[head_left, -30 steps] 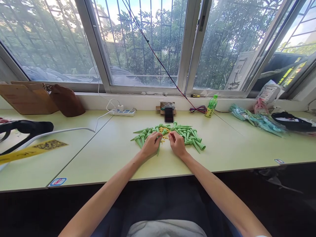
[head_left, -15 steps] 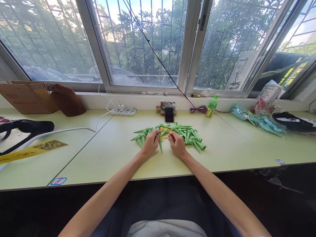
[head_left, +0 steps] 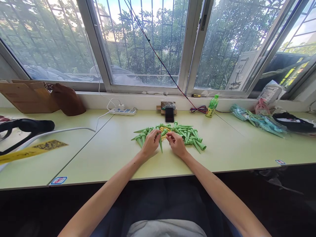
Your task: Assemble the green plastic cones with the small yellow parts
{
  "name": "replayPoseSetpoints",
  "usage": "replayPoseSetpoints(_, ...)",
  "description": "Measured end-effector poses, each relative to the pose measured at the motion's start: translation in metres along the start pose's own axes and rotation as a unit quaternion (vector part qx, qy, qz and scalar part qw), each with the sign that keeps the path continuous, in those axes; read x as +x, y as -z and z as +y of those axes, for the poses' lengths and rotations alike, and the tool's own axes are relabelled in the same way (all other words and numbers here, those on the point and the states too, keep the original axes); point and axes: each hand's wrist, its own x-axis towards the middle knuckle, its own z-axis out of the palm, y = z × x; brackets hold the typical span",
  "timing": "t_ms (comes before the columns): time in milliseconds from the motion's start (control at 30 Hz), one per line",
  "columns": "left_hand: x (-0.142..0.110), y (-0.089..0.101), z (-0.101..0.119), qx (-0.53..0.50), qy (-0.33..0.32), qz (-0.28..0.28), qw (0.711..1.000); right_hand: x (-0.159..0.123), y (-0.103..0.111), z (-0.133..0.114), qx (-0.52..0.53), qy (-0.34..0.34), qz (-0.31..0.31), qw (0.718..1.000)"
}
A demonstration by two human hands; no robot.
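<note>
My left hand [head_left: 151,143] is closed around a green plastic spike [head_left: 161,145], a watering-spike-like cone whose tip points down toward me. Across a small gap, my right hand [head_left: 176,143] has its thumb and forefinger pinched together; anything between them is too small to make out. Small yellow pieces [head_left: 163,138] lie on the table between and behind the hands. More green spikes lie in loose heaps, one left heap [head_left: 142,136] beside my left hand and a right heap [head_left: 191,135] beyond my right hand.
A small open cardboard box [head_left: 164,107] with a blurred dark patch stands behind the heaps. Farther back are a power strip [head_left: 124,112], a green drink bottle [head_left: 212,106] and coiled wire [head_left: 199,109]. Plastic-wrapped bundles [head_left: 256,120] lie right; a white cable [head_left: 71,129] crosses the left.
The spike in my left hand has swung its tip slightly to the right and been raised. My right hand's fingertips have moved a little left, toward the spike.
</note>
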Motion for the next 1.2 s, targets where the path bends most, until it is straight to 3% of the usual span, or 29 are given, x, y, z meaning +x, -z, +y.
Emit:
replayPoseSetpoints(300, -0.0015, -0.0013, -0.0021, -0.008, -0.007, -0.004, 1.0, 0.001, -0.0005, 0.0026, 0.015, 0.002, -0.002, 1.0)
replayPoseSetpoints(567, -0.0051, -0.0015, -0.0015, 0.0, -0.014, -0.052, 0.999, 0.0016, 0.0002, 0.0023, 0.01, 0.006, 0.002, 1.0)
replayPoseSetpoints(1200, -0.0055, -0.0011, -0.0006, -0.014, 0.002, -0.07, 0.997, 0.0028, -0.0015, 0.0074, -0.015, 0.022, -0.008, 1.0)
